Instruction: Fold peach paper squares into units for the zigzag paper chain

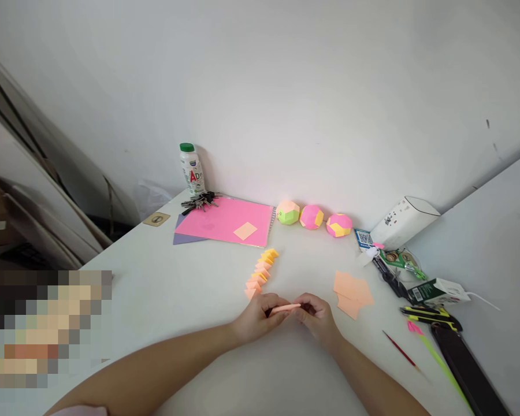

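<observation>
Between my two hands, low over the middle of the table, is a folded piece of peach paper (285, 308). My left hand (260, 316) pinches its left part, thumb in front. The fingertips of my right hand (318, 319) close on its right end. Just beyond my left hand runs a slanting row of folded peach and yellow-orange paper pieces (262, 271). Several flat peach paper sheets (352, 292) lie overlapping to the right of my right hand. One more peach square (245, 231) rests on a pink notebook (216, 222).
Three paper balls (312, 217) stand along the wall. A bottle (192, 169) and keys (201, 201) are at the back left. To the right lie a white tube (403, 222), a small carton (439, 292), a yellow-black cutter (431, 316), a thin brush (399, 348) and a black phone-like slab (468, 370).
</observation>
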Demonstrator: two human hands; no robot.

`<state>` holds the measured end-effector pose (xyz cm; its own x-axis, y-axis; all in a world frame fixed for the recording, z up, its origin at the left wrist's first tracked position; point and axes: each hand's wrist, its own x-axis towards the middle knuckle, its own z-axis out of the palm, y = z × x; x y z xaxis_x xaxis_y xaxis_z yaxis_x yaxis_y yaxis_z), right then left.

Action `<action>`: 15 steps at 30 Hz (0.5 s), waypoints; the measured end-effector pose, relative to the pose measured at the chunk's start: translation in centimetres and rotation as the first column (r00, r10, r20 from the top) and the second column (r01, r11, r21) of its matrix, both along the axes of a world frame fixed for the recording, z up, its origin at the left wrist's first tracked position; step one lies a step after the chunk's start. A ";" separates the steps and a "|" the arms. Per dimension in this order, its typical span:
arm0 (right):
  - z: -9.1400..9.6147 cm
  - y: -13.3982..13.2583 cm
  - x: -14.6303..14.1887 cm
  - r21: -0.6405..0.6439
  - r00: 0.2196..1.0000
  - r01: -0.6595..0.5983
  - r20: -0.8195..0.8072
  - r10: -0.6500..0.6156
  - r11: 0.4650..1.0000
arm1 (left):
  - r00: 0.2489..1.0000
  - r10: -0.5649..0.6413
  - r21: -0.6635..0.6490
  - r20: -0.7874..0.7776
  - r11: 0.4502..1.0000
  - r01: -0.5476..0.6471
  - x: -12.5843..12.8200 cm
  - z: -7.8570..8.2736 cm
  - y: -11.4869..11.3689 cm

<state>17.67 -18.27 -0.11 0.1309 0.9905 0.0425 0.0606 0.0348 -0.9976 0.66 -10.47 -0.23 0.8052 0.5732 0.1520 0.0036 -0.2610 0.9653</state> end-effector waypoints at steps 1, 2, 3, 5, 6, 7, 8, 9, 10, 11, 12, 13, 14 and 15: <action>-0.1 0.0 0.0 0.008 1.000 -0.001 0.004 0.001 1.000 | 1.000 -0.013 -0.004 0.022 1.000 0.013 0.0 0.1 0.0; -0.2 0.0 0.0 0.019 1.000 -0.001 0.008 0.001 1.000 | 0.999 -0.025 -0.005 0.043 1.000 0.026 0.0 0.2 0.0; -0.3 0.0 0.1 0.032 1.000 0.001 0.015 -0.002 0.999 | 0.998 -0.037 -0.003 0.058 0.999 0.037 0.1 0.2 -0.1; -0.5 -0.1 0.1 0.057 0.999 0.006 0.034 -0.007 0.998 | 0.996 -0.052 0.003 0.073 0.999 0.051 0.1 0.4 -0.1; -0.6 -0.1 0.1 0.071 0.999 0.005 0.046 -0.008 0.997 | 0.996 -0.054 0.007 0.076 0.999 0.054 0.1 0.5 -0.1; -0.7 -0.1 0.1 0.084 0.998 0.004 0.060 -0.009 0.996 | 0.995 -0.057 0.010 0.077 0.998 0.056 0.1 0.5 -0.1; -0.7 -0.1 0.1 0.094 0.997 0.003 0.074 -0.011 0.996 | 0.995 -0.061 0.011 0.077 0.998 0.061 0.1 0.5 -0.1; -0.6 -0.1 0.1 0.102 0.996 0.002 0.087 -0.011 0.995 | 0.995 -0.066 0.012 0.075 0.998 0.065 0.1 0.4 -0.1; -0.5 -0.2 0.1 0.105 0.995 0.002 0.098 -0.013 0.995 | 0.995 -0.068 0.011 0.072 0.998 0.067 0.1 0.4 -0.1; -0.4 -0.2 0.0 0.104 0.994 0.005 0.104 -0.016 0.995 | 0.995 -0.068 0.010 0.068 0.998 0.068 0.1 0.3 -0.1; -0.3 -0.1 0.0 0.097 0.994 0.008 0.105 -0.019 0.995 | 0.996 -0.067 0.010 0.063 0.998 0.066 0.1 0.3 -0.1; -0.2 -0.1 -0.1 0.086 0.995 0.013 0.102 -0.022 0.996 | 0.996 -0.064 0.012 0.056 0.998 0.063 0.1 0.2 0.0; -0.1 -0.1 -0.1 0.072 0.995 0.018 0.095 -0.024 0.997 | 0.997 -0.060 0.016 0.048 0.998 0.059 0.1 0.2 0.0; -0.1 -0.1 -0.1 0.057 0.996 0.023 0.086 -0.028 0.998 | 0.998 -0.055 0.020 0.041 0.998 0.054 0.1 0.2 0.0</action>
